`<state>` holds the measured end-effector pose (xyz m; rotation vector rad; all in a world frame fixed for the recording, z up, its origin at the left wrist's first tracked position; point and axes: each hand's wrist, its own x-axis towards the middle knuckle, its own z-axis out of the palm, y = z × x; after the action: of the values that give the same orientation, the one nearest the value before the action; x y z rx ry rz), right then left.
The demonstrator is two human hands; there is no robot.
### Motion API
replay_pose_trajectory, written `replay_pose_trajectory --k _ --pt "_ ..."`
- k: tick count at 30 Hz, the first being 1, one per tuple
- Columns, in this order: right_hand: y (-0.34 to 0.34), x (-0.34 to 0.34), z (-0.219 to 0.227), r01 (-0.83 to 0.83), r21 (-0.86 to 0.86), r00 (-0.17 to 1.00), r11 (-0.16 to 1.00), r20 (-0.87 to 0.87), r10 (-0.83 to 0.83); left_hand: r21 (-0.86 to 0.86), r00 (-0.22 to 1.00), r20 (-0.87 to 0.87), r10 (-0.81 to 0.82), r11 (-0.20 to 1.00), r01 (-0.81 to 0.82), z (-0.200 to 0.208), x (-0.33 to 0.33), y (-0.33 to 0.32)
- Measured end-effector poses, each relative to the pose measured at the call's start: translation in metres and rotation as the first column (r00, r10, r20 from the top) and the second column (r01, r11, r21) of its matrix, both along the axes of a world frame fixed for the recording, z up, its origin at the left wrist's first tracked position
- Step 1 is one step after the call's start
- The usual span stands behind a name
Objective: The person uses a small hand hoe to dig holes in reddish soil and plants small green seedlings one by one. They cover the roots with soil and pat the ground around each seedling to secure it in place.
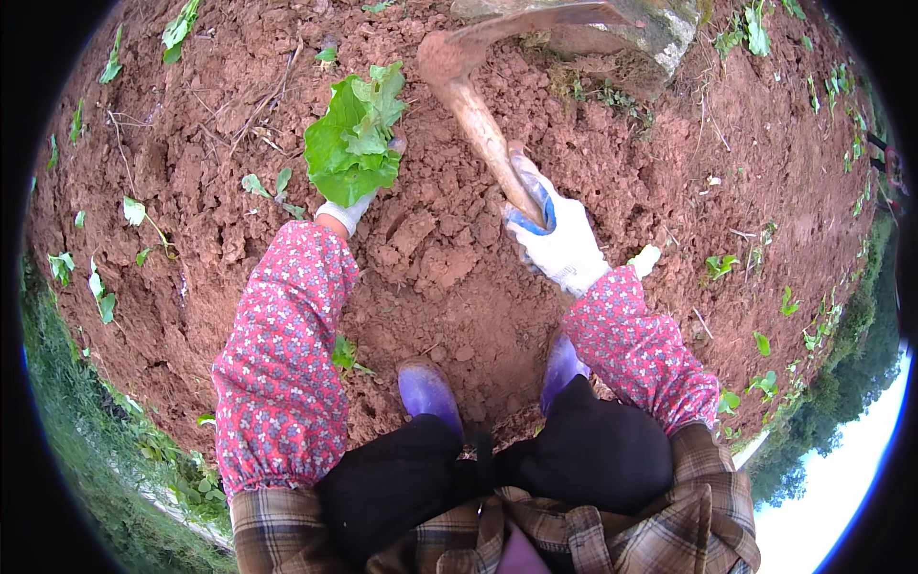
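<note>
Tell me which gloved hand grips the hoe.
The right hand: it wraps around the hoe's wooden handle, whereas the left hand holds a bunch of green leaves.

Underfoot: reddish-brown soil (pixel 660 201), cloddy and uneven. Far side, right of centre: grey rock (pixel 666 43). Left, near side: dense green vegetation (pixel 81 411). Right, near side: dark trees (pixel 853 373) against bright white sky (pixel 846 483). Lighting: outdoor daylight.

Wooden-handled hoe (pixel 477 122), aslant, right of bunched green leaves (pixel 339 143)
</note>
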<state>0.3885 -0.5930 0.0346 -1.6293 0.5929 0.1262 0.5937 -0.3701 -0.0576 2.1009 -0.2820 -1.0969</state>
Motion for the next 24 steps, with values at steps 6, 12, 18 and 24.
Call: replay_pose_trajectory --k 6,12,18,24 --pt "0.005 0.020 0.006 0.216 -0.282 0.966 0.935 0.200 -0.163 0.001 1.000 -0.005 -0.015 1.000 0.015 0.000 0.002 0.000" --pt "0.020 -0.025 -0.049 -0.122 -0.028 0.943 0.992 -0.314 0.108 -0.149 0.997 0.031 0.069 0.987 -0.064 0.021 0.004 0.002" --pt "0.016 -0.133 -0.034 -0.122 -0.215 0.985 0.969 -0.150 0.091 -0.558 0.876 0.184 0.446 0.781 -0.281 0.079 0.024 0.103" --pt "0.003 -0.160 -0.007 -0.334 -0.291 0.929 0.896 -0.262 0.262 -0.543 0.561 0.328 0.760 0.638 -0.546 0.072 0.051 0.220"
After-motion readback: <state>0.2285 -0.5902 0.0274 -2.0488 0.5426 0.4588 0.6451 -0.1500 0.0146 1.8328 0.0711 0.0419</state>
